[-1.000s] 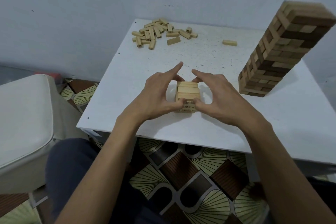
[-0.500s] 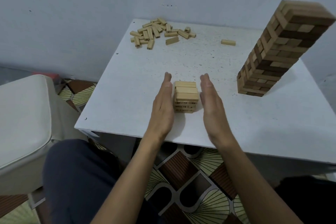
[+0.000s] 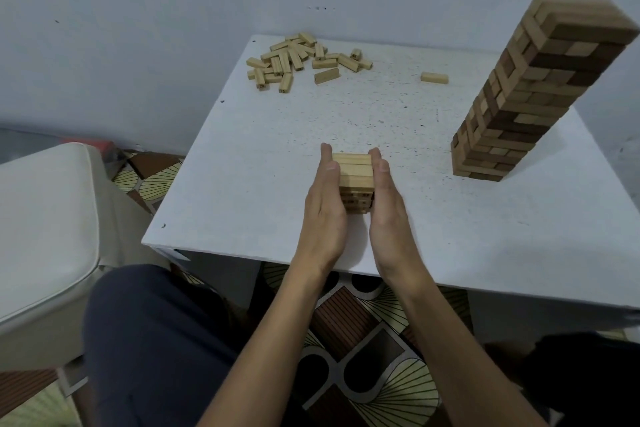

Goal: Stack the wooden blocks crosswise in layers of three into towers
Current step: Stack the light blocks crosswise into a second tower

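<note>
- A white table (image 3: 263, 149) with a finely dark-speckled top fills the middle and right of the frame.
- A plain pale grey-blue wall (image 3: 138, 28) runs across the top, with a few small dark marks on it.
- A white padded seat (image 3: 41, 218) with a seamed rim sits at the left edge, near the table's left side.
- The floor (image 3: 363, 340), patterned in brown ribbed panels and cream fan shapes, shows at bottom centre and between seat and table.
- A blurred red thing (image 3: 93, 144) lies at the left, behind the seat.
- A dark shape (image 3: 581, 378) in the lower right corner is too dim to make out.

Both flat hands, left hand (image 3: 323, 205) and right hand (image 3: 388, 208), have closed in against the short stack (image 3: 356, 177)
</note>
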`<state>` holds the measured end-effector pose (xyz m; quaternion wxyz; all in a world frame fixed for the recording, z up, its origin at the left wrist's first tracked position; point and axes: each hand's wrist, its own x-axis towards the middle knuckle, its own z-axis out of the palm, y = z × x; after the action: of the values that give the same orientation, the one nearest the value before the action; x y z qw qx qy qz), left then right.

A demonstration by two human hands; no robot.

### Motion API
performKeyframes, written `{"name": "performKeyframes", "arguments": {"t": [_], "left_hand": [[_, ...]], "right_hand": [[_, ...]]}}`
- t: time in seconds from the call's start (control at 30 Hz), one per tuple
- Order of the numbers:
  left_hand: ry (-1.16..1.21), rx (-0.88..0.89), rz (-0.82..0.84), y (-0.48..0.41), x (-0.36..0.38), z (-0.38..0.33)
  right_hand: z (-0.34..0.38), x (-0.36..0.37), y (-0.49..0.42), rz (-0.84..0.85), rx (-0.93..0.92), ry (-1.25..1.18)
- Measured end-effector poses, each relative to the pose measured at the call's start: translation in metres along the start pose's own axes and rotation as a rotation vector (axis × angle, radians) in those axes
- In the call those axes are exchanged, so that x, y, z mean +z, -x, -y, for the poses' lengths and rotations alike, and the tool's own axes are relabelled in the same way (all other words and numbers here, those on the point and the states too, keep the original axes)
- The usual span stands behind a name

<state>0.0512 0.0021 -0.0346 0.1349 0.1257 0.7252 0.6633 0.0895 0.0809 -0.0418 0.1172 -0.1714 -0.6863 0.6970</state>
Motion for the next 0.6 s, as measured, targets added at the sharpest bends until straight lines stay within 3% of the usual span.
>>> {"name": "performKeyframes", "arguments": {"t": [0.6], "left_hand": [[0.049, -0.016, -0.046, 0.0014, 0.0057, 0.0037]], "right_hand": [[0.0035, 0.0038, 0.0057, -0.03, -0.007, -0.033]]}}
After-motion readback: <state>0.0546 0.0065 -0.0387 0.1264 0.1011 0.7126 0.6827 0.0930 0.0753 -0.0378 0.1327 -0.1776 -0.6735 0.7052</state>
